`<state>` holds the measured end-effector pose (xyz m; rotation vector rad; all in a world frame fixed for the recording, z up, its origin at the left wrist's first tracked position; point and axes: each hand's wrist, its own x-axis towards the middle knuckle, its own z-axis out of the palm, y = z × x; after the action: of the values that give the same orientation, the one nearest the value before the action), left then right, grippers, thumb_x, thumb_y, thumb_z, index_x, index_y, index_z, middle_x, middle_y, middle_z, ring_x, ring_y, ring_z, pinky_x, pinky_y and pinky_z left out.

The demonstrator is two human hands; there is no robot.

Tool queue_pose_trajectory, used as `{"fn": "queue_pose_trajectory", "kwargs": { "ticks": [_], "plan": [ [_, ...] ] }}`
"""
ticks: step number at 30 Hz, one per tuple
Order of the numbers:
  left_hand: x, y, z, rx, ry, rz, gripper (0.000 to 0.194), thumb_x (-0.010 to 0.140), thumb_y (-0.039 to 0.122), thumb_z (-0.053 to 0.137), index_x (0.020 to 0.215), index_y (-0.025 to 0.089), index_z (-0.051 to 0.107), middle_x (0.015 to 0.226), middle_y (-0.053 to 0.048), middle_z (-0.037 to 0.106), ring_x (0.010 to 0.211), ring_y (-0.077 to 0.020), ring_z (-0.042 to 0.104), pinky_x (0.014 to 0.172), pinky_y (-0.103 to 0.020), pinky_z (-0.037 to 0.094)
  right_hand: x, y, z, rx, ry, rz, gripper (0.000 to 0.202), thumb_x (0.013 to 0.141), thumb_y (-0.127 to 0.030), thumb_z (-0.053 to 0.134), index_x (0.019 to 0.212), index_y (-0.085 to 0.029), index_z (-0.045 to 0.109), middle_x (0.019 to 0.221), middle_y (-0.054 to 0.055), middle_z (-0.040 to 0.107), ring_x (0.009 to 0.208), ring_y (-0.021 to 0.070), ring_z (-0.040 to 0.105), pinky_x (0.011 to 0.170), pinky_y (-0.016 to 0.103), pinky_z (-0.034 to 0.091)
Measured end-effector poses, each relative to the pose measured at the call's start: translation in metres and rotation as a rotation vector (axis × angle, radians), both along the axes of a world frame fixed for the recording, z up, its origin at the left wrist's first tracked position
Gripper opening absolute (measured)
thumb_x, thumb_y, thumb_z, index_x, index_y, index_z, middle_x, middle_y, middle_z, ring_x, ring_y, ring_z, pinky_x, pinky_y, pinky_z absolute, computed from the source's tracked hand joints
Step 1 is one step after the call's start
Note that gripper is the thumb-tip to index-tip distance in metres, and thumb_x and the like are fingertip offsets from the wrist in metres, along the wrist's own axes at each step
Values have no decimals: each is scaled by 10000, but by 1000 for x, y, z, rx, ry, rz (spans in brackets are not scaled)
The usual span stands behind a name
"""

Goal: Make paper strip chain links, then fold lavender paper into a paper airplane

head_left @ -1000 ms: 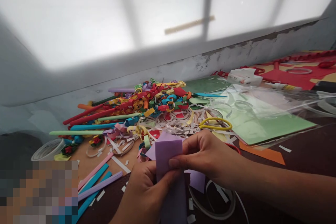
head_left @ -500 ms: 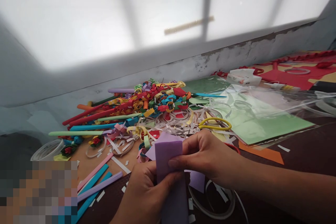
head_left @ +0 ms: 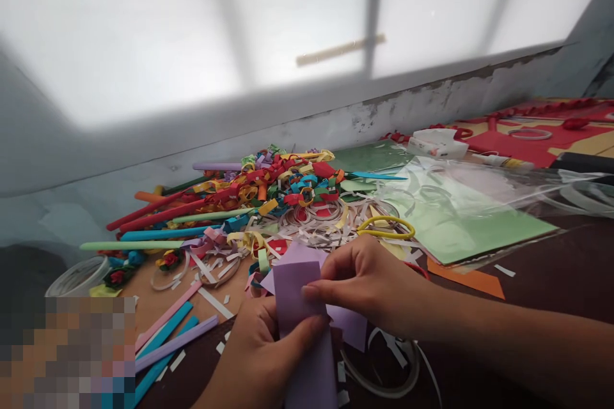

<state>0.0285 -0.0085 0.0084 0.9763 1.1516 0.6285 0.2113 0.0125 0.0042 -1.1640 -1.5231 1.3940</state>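
A folded strip of purple paper (head_left: 300, 294) stands upright between my hands at the lower middle. My left hand (head_left: 275, 348) grips it from the left, its thumb lying across the front. From the right, my right hand (head_left: 355, 278) pinches the strip near its top, thumb in front and fingers partly hidden behind. More purple paper (head_left: 349, 327) shows behind and below my right hand. Just beyond my hands lie white paper scraps and curled strips (head_left: 330, 220).
Colourful paper chains (head_left: 268, 185) are heaped near the wall. Yellow-handled scissors (head_left: 388, 227) lie behind my right hand. Green sheets under clear plastic (head_left: 484, 230) and an orange strip (head_left: 465, 278) are to the right. A tape roll (head_left: 79, 275) sits at left, beside rolled paper sticks.
The view has shifted slightly, so the surroundings sit a little further left. Both hands still hold the purple strip, whose upper part now leans a little differently.
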Motion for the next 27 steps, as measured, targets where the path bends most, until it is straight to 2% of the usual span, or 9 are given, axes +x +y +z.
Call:
{"fn": "queue_pose_trajectory", "kwargs": {
  "ticks": [5, 10, 16, 19, 23, 27],
  "plan": [
    [-2, 3, 4, 15, 32, -60, 392, 514, 395, 958, 744, 131, 783, 671, -49, 747, 578, -130, 643, 579, -218, 495, -6, -5, -2, 69, -11, -59, 402, 729, -502, 790, 573, -167, 632, 522, -33, 494, 479, 76, 354, 435, 235, 244],
    [-5, 4, 5, 17, 48, -109, 384, 611, 466, 904, 765, 134, 789, 702, -62, 752, 592, -122, 636, 598, -218, 480, 1, 0, 3, 107, -4, -165, 450, 706, -527, 799, 528, -177, 581, 465, -56, 403, 438, 66, 296, 401, 231, 183],
    [-11, 8, -1, 64, -21, -126, 345, 666, 452, 874, 736, 129, 773, 680, -52, 744, 561, -108, 623, 545, -195, 456, -1, -1, 1, 117, 55, -205, 438, 664, -516, 850, 540, -169, 612, 469, -54, 437, 435, 64, 325, 388, 220, 210],
    [-11, 10, 0, 92, -24, -142, 331, 652, 400, 891, 795, 126, 770, 722, -58, 755, 607, -134, 655, 577, -214, 489, 3, 1, -2, 125, 78, -244, 435, 654, -520, 859, 547, -176, 614, 480, -43, 475, 432, 74, 362, 386, 223, 242],
    [-9, 10, 2, 119, -104, -153, 389, 658, 330, 899, 973, 153, 753, 810, -58, 777, 693, -178, 710, 660, -264, 557, 13, 7, 0, 209, 105, -359, 441, 663, -514, 858, 525, -174, 613, 499, -36, 492, 454, 75, 368, 411, 230, 271],
    [-9, 11, 0, 199, -130, -82, 430, 672, 311, 895, 1034, 179, 702, 872, -40, 787, 722, -183, 731, 672, -268, 579, 16, 12, 2, 244, 116, -399, 462, 664, -541, 852, 514, -168, 624, 493, -27, 515, 456, 73, 375, 420, 233, 283]
  ]
}}
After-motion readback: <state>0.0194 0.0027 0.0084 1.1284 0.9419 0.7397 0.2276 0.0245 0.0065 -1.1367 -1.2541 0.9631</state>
